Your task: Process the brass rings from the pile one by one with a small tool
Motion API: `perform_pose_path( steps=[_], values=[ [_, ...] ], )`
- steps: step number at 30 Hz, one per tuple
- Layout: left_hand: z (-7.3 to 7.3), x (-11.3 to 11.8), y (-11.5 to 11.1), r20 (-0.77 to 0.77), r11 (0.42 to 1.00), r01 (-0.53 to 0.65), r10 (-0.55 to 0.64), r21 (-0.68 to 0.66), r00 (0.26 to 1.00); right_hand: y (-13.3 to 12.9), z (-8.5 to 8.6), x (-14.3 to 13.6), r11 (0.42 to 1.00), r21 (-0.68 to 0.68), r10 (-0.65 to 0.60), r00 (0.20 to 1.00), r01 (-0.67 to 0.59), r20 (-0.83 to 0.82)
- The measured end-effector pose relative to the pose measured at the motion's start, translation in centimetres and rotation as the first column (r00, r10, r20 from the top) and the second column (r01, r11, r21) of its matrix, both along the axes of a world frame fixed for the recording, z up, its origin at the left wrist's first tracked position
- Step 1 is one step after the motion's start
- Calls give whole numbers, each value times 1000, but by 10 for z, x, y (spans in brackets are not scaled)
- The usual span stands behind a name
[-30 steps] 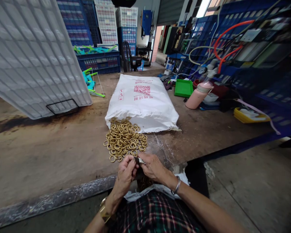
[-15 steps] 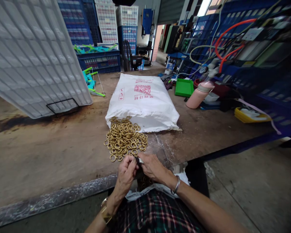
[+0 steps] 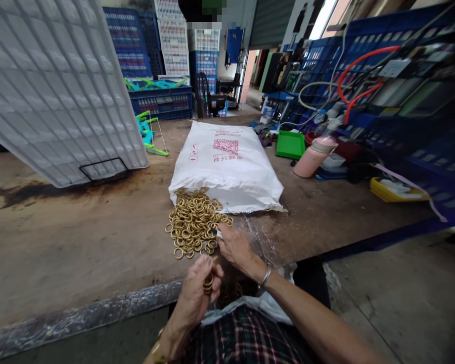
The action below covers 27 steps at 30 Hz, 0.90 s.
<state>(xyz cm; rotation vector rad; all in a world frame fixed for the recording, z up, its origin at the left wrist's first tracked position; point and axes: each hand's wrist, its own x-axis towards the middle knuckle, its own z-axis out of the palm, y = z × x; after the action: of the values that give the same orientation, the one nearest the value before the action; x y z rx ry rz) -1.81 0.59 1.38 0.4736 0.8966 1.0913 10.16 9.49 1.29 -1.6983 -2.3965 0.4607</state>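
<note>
Brass-coloured rings point(image 3: 193, 217) lie in a loose pile on the table, spilling from the mouth of a white woven sack point(image 3: 227, 167). At the table's front edge my left hand point(image 3: 197, 283) is closed around several of these rings, which show between its fingers. My right hand point(image 3: 237, 247) reaches over the right side of the pile, its fingers closed on a small dark-tipped tool point(image 3: 214, 231). Something white shows beside that tool; its exact kind is too small to tell. Below my hands, more rings point(image 3: 231, 293) sit in shadow in an open white bag point(image 3: 263, 306) at my lap.
A large ribbed translucent crate point(image 3: 64, 96) stands tilted on the left. Toy bows point(image 3: 147, 134) lie behind it. On the right are a green tray point(image 3: 290, 144), a pink bottle point(image 3: 314, 157), a yellow tray point(image 3: 398, 191) and a machine with orange hoses point(image 3: 343, 76).
My hands have moved apart. The right went forward to the pile with the dark-tipped tool; the left turned, and rings now show in its grip. The camera view shifted slightly.
</note>
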Motion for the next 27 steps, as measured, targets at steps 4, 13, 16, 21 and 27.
perform_pose_path(
  steps=[4, 13, 16, 21, 27],
  values=[
    [-6, -6, 6, 28, 997, -68, 69, -41, 997, 8, -1, -15, 999, 26, -43, 996, 41, 83],
    [-7, -17, 8, 179, 986, -84, 109, -143, 978, 9, -11, -15, 1000, 27, -15, 992, 12, 127],
    [-12, -18, 12, 202, 976, -128, 164, -177, 966, 8, -11, -10, 999, 40, 5, 994, -9, 106],
    [-11, -18, 21, 103, 959, -205, 228, -193, 968, 3, -7, -3, 993, 86, 74, 997, -75, 14],
    [-8, -13, 26, -56, 986, -151, 147, -73, 988, -14, -1, 0, 979, 135, 169, 980, -154, -103]
  ],
)
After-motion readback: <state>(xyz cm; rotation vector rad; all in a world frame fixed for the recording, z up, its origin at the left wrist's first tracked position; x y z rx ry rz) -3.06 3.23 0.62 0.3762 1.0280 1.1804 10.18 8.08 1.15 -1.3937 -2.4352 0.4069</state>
